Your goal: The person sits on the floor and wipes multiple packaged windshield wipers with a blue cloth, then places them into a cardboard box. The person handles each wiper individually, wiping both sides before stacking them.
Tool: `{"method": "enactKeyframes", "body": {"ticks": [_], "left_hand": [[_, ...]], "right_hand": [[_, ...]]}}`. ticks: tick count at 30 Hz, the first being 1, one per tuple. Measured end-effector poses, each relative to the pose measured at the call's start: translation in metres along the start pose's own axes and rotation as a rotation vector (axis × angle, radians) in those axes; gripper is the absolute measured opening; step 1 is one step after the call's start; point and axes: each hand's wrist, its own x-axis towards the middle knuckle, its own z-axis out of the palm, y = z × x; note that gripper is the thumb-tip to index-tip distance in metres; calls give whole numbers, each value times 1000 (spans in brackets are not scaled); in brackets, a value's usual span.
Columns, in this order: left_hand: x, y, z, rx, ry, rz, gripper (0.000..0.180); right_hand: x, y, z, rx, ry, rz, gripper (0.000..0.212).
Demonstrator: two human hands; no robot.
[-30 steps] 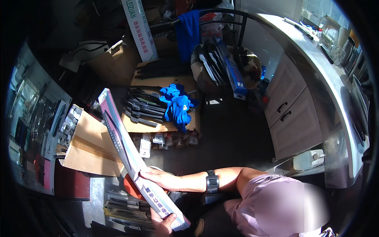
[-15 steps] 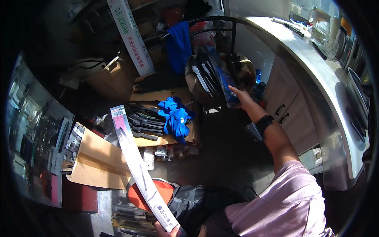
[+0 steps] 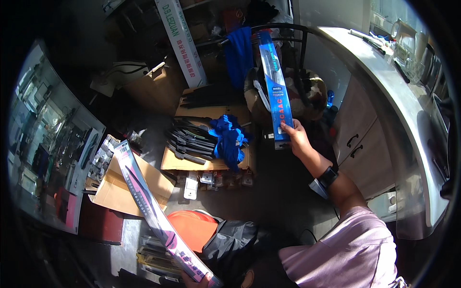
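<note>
My right hand is closed on the lower end of a long blue wiper blade package, which stands nearly upright above a chair with a patterned cushion. At the lower edge, my left hand grips the near end of a long pink and white wiper blade package, which slants up to the left. Between the two packages, a pile of black wiper blades lies on a cardboard box. A crumpled blue cloth rests beside the blades.
A pale counter with drawer handles below curves along the right. On the left are a glass showcase and an opened carton. An orange and black bag lies low in the middle. A long white box leans at the back.
My right hand has lifted the blue package off the chair and turned its printed face toward me. In my left hand, the pink and white package has swung left, its glare gone.
</note>
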Motion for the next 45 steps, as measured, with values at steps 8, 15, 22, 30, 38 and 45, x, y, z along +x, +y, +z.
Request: {"method": "enactKeyframes", "body": {"ticks": [8,15,22,30,38,45], "left_hand": [[-19,32,5,157,101,-32,65],[-18,25,0,-381,141,101,67],[-41,17,-6,-449,266,72,69],[-40,9,-6,-544,318,104,65],[-35,4,-5,-517,356,126,63],[-33,1,-3,-483,408,154,61]], "right_hand": [[-100,27,131,192,-414,-68,50],[-202,58,202,368,-969,421,53],[-234,83,216,245,-1197,435,50],[-240,100,225,243,-1248,422,54],[-242,107,232,242,-1201,513,54],[-249,113,230,229,-1216,549,54]]}}
